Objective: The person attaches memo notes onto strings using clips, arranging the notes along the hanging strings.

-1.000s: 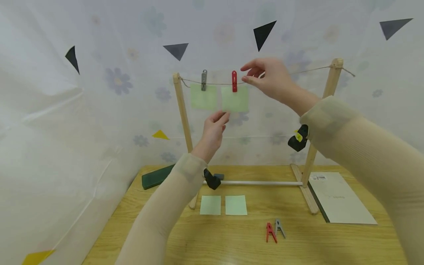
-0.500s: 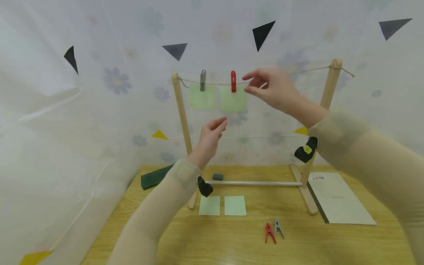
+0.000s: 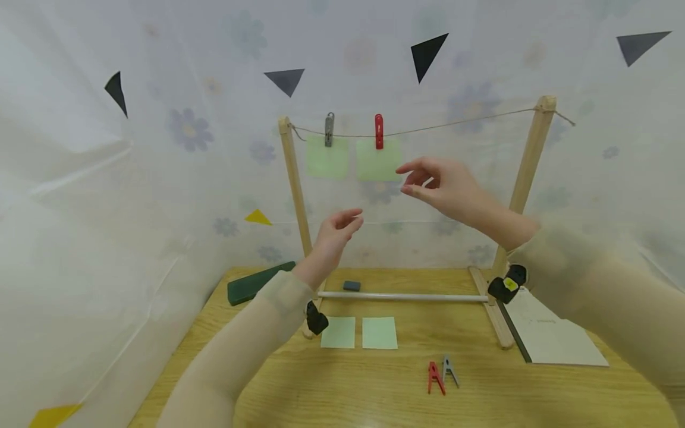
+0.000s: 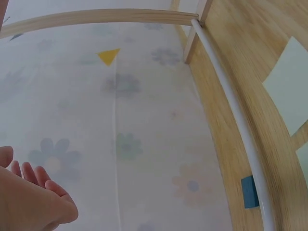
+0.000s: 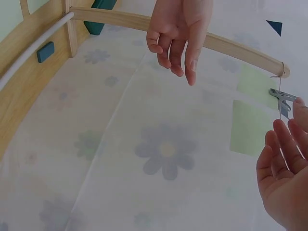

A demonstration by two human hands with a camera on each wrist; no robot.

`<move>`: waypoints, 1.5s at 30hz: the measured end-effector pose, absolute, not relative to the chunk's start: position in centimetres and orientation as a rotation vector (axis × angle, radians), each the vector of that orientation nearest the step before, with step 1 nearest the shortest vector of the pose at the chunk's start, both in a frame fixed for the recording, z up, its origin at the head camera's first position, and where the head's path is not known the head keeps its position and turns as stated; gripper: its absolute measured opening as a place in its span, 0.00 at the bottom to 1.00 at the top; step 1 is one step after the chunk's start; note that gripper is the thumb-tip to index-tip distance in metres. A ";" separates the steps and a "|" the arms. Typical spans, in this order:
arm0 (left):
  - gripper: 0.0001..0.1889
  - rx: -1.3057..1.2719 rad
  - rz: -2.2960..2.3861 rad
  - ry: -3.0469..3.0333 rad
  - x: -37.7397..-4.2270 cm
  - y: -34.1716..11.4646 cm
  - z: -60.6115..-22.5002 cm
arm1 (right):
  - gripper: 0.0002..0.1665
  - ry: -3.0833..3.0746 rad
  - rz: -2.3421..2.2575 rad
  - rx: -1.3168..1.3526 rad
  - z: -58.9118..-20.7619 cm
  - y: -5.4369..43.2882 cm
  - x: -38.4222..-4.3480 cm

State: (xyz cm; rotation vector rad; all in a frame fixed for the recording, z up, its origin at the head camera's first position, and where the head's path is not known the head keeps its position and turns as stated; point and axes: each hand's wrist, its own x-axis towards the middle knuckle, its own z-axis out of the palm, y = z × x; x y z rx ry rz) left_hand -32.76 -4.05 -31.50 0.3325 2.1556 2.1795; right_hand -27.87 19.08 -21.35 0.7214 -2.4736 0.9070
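Two pale green paper squares hang from a string [image 3: 444, 125]. A grey clothespin [image 3: 329, 131] grips the left paper square [image 3: 327, 161] and a red clothespin [image 3: 379, 132] the right paper square [image 3: 377, 163]. Below them, my left hand [image 3: 334, 235] hovers with loosely bent fingers, holding nothing. My right hand [image 3: 441, 184] hangs in the air just right of the red-pinned paper, thumb and fingers apart with nothing between them. On the table lie two more green squares, a left one [image 3: 338, 333] and a right one [image 3: 379, 333], plus a red clothespin [image 3: 436, 378] beside a grey clothespin [image 3: 450, 371].
The string is tied between a left wooden post [image 3: 294, 184] and a right wooden post [image 3: 530, 160], joined low down by a white rod [image 3: 407, 296]. A blue-grey block [image 3: 351, 286], a dark green case [image 3: 254, 286] and a notebook [image 3: 551, 333] lie on the wooden table [image 3: 321, 392].
My left hand has come away from the right paper's lower edge and dropped down and left. My right hand has moved down from beside the red clothespin. Both papers stay hanging.
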 end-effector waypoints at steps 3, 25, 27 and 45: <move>0.19 0.379 2.130 2.201 -32.5 -4.3 -32.1 | 0.18 -2.483 0.935 0.716 -22.4 19.4 -27.5; 0.17 0.298 1.949 2.373 -30.9 -6.9 -39.9 | 0.20 -2.641 1.150 0.613 -32.0 23.4 -25.3; 0.17 0.297 1.956 2.355 -30.8 -7.2 -40.7 | 0.20 -2.647 1.178 0.593 -32.9 23.9 -25.1; 0.19 0.264 1.866 2.389 -29.3 -9.5 -44.4 | 0.22 -2.700 1.250 0.544 -39.6 25.9 -23.4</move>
